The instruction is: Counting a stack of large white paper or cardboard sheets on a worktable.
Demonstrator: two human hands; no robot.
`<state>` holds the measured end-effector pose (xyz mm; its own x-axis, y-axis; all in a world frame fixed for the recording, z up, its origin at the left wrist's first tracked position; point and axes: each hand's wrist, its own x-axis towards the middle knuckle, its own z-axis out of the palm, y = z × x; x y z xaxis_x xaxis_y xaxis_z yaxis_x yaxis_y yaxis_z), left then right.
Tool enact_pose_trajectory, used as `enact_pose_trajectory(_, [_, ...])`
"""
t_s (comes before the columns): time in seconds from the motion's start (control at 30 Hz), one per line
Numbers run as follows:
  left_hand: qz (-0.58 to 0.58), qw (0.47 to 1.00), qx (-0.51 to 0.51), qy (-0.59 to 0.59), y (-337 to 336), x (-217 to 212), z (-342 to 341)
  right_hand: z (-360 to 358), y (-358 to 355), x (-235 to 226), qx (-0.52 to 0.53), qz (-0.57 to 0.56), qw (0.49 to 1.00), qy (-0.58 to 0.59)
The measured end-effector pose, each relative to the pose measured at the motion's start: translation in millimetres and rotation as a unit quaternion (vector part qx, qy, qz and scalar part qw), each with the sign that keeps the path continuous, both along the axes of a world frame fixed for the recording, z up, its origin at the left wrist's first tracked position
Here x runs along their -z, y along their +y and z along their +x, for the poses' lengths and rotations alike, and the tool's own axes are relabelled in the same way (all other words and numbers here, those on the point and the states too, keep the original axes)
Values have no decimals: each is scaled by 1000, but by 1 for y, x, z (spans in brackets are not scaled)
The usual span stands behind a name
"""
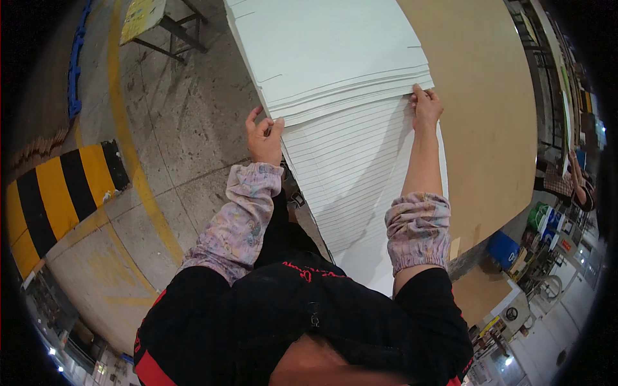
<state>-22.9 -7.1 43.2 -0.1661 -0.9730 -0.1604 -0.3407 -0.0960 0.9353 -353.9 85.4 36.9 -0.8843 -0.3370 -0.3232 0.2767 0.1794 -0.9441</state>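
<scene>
A long run of large white sheets [341, 55], card or paperboard by the look of them, stretches away in front of me. Their near edges overlap in steps, and more staggered white sheets [347, 167] fan down toward my body. My left hand [264, 136] pinches the left corner of an upper sheet between thumb and fingers. At the opposite corner, my right hand [426, 108] grips the right edge, its fingertips partly hidden. Both forearms wear patterned sleeve covers.
A wide brown board surface [486, 116] lies right of the sheets. At the upper left stands a small worn table [145, 19]. A yellow-and-black striped block [64, 196] sits on the concrete floor at left. Another person [570, 183] is at the far right, near a blue bin [504, 249].
</scene>
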Motion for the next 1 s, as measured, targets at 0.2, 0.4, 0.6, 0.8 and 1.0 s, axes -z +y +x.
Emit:
enact_pose_trajectory(0.2, [-12,1000,-12,13,2,9,4,4,-4,-13,7,32,999,18])
enact_pose_trajectory(0.4, [37,988,-58,137,8,12,-1,-16,3,-15,-87,187,966,156])
enact_pose_trajectory(0.6, [95,974,-38,202,9,19,-3,-60,5,3,-134,357,882,278])
enact_pose_trajectory(0.8, [46,986,-27,157,6,8,0,-65,-9,1,-225,420,811,341])
enact_pose_trajectory(1.0, [71,984,-25,161,7,0,0,-68,-19,-9,-242,377,846,290])
